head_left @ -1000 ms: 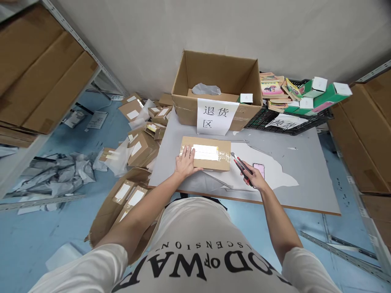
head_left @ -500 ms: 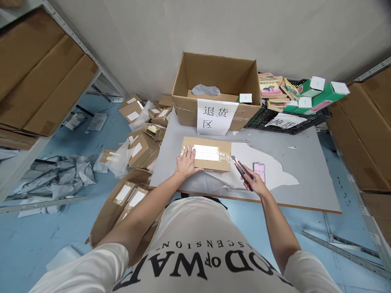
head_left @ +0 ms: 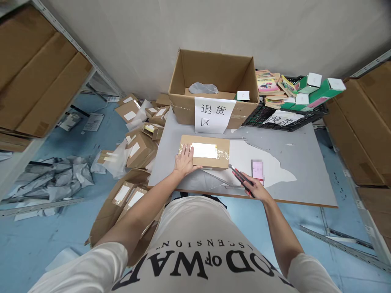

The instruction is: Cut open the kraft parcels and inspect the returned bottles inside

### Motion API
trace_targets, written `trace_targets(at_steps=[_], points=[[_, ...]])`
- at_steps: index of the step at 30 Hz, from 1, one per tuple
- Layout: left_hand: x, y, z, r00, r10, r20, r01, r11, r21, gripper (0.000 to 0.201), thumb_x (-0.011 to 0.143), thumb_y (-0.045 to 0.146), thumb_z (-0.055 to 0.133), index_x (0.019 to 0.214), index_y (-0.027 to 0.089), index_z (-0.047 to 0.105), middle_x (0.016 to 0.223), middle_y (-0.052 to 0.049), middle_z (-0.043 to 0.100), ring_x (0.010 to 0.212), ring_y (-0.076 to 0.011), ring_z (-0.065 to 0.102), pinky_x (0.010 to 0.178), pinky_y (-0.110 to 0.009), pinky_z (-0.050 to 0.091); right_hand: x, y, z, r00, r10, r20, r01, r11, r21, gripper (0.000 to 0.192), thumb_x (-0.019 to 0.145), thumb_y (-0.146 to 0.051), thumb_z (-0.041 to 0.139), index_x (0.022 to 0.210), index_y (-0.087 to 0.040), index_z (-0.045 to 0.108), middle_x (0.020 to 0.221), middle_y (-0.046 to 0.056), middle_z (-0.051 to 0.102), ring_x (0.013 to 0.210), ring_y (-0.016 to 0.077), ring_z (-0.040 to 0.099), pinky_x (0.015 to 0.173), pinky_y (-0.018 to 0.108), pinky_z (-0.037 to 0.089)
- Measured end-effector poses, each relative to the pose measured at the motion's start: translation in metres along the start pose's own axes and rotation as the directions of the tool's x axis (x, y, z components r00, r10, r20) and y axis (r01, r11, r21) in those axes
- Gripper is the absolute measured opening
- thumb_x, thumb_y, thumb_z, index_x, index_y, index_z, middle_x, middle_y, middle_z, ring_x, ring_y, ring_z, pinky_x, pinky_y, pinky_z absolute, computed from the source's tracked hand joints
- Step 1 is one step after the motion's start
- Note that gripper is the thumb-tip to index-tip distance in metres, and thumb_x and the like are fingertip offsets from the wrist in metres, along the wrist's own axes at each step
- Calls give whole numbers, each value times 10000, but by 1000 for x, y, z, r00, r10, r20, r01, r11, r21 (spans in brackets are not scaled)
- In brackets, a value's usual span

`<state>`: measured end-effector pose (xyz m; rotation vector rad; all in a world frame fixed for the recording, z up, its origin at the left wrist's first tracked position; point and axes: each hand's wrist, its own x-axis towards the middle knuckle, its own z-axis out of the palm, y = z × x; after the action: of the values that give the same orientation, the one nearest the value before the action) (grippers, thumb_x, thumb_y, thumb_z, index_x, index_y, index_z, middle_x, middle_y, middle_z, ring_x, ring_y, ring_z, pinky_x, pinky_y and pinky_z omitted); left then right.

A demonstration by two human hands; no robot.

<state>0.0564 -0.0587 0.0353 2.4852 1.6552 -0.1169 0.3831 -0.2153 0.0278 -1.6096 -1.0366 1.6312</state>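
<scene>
A taped cardboard box [head_left: 210,163] with a white label [head_left: 205,150] lies on the grey table. My left hand [head_left: 184,160] rests on the box's left end, fingers stretched across the top and thumb along the near edge. My right hand [head_left: 255,188] is closed around a red and black utility knife [head_left: 240,176]. The knife's tip points left at the box's near right corner; whether it touches the cardboard I cannot tell. Just beyond my right hand, a phone [head_left: 257,169] with a pink screen lies on a torn white sheet [head_left: 276,169].
Behind the box stands a large open carton [head_left: 183,108] with a paper sign. A black crate [head_left: 259,117] to its right holds books and green boxes. Several parcels [head_left: 143,150] are heaped left of the table [head_left: 305,189]. Shelves with big cartons [head_left: 39,77] flank both sides.
My right hand has turned the knife and brought its tip lower, to the box's near right corner. Less blade shows. The phone is more exposed. My left hand stays on the box.
</scene>
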Motion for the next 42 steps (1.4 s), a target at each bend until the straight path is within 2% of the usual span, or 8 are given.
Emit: trace_targets(at_steps=[7,15,23,28,32,34,37,42], points=[[0,-1,1,1000,21,-7,-21,1000,-5,1003,763,784,340,1480,96,198,1547,-197,141,1427,-374,53,927,-513,406,-8,-4,5,1000,23,-4,-23,999,-23,737,816,-553,573,1450,-264,334,789,7,588,425,55,448,365,198,358],[-2,-3,0,999,39,-28,-39,999,-13,958,790,747,344,1481,101,193,1550,-189,136,1433,-354,36,942,-498,400,-16,1,-7,998,46,-36,-46,999,16,756,793,-541,609,1444,-263,342,814,26,631,437,76,495,359,202,358],[-4,-11,0,995,79,-54,-84,991,-107,977,763,761,392,1474,114,216,1548,-177,160,1433,-341,82,973,-494,390,-2,20,7,950,-108,-293,173,963,205,779,796,-521,598,1462,-262,288,934,70,657,503,121,567,410,266,445],[-5,-18,3,994,67,-87,-89,955,-283,828,814,649,459,1455,160,268,1552,-148,167,1426,-328,147,1003,-506,368,18,18,21,892,-142,-428,244,951,192,771,808,-495,588,1470,-305,244,1018,59,639,570,114,590,479,273,504],[-4,-28,5,989,46,-142,-110,868,-484,711,849,527,488,1432,164,303,1556,-144,155,1418,-311,197,1044,-485,347,33,9,34,850,-185,-494,301,939,167,818,791,-479,611,1471,-338,179,1066,47,625,628,121,617,532,285,535],[-5,-34,6,983,39,-181,-139,801,-582,670,859,493,489,1418,162,326,1560,-140,140,1419,-296,200,1083,-452,313,40,6,39,837,-193,-513,326,927,184,722,770,-474,632,1403,-313,324,1090,54,620,704,145,645,556,289,542],[-8,-41,8,977,-3,-211,-149,699,-700,660,857,484,504,1413,168,338,1567,-125,104,1419,-282,207,1118,-415,268,51,1,43,824,-177,-539,360,897,256,474,721,-442,681,1133,-253,543,1079,47,624,803,167,663,609,290,547],[-7,-56,21,961,-249,-120,8,460,-888,712,816,479,591,1410,163,360,1535,-139,233,1405,-290,247,1144,-413,208,60,-10,46,844,-123,-522,381,823,422,389,619,-320,763,930,-235,545,810,-41,618,686,132,657,629,273,548]])
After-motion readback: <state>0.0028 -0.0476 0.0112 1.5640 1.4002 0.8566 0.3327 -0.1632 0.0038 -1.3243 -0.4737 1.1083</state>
